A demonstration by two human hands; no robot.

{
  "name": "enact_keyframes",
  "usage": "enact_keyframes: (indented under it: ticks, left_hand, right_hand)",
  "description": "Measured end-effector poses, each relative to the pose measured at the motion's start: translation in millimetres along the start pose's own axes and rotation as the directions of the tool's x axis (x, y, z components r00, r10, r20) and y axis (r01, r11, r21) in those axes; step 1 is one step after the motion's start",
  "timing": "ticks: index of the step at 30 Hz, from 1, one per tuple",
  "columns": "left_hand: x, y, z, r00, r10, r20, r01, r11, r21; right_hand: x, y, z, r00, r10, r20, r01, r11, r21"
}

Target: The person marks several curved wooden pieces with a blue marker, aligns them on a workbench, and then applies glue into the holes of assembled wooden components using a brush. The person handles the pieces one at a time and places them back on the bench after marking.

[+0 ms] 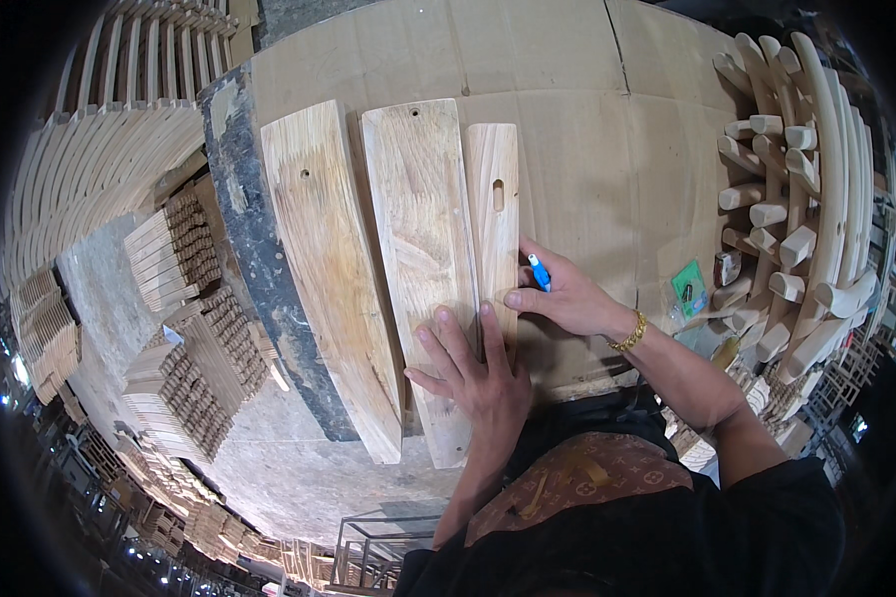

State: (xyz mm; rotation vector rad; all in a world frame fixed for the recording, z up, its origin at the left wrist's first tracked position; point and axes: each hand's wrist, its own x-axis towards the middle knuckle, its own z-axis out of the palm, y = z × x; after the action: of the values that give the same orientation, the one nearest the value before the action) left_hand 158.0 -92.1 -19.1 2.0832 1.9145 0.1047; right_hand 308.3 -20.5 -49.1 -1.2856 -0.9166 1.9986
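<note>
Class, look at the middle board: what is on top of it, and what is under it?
The left hand lies across the lower part of the middle board, hiding some wood. Cardboard shows beyond its far end; what lies directly beneath is covered.

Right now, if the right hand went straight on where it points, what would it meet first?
Most likely the narrow, pale wooden board with an oval slot: the right hand, holding a blue-and-white pen, points left at it, thumb apparently at its edge; depth is unclear.
</note>
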Motion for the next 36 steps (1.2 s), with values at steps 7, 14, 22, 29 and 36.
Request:
enact_keyframes:
  ticks: [7,14,22,29,36]
  left_hand:
    - [-0.1,0.4,-1.6,1.0,0.003,0.001,-0.003,1.0,0.016]
    - [1.4,2.2,-6.5,1.0,0.007,-0.005,-0.007,0.998,-0.066]
    - [-15.4,-56.0,-21.6,0.979,0.016,-0.202,-0.102,0.901,-0.422]
    - [-123.3,-54.2,-41.1,0.938,-0.341,-0.069,0.19,0.668,-0.72]
    - [-169.3,-16.7,-7.3,0.555,-0.272,0.786,0.343,-0.786,-0.514]
  right_hand:
    - [-0.6,1.0,0.5,1.0,0.009,0.002,-0.009,1.0,0.027]
    - [-3.0,12.7,-2.7,0.999,0.03,-0.024,-0.031,1.0,-0.008]
    - [-5.6,-12.1,5.3,0.994,0.097,-0.05,-0.095,0.994,0.044]
    - [-7.0,-4.5,7.0,0.989,0.116,-0.091,-0.106,0.989,0.107]
    - [-5.5,-1.4,2.3,0.995,0.033,-0.097,-0.023,0.994,0.103]
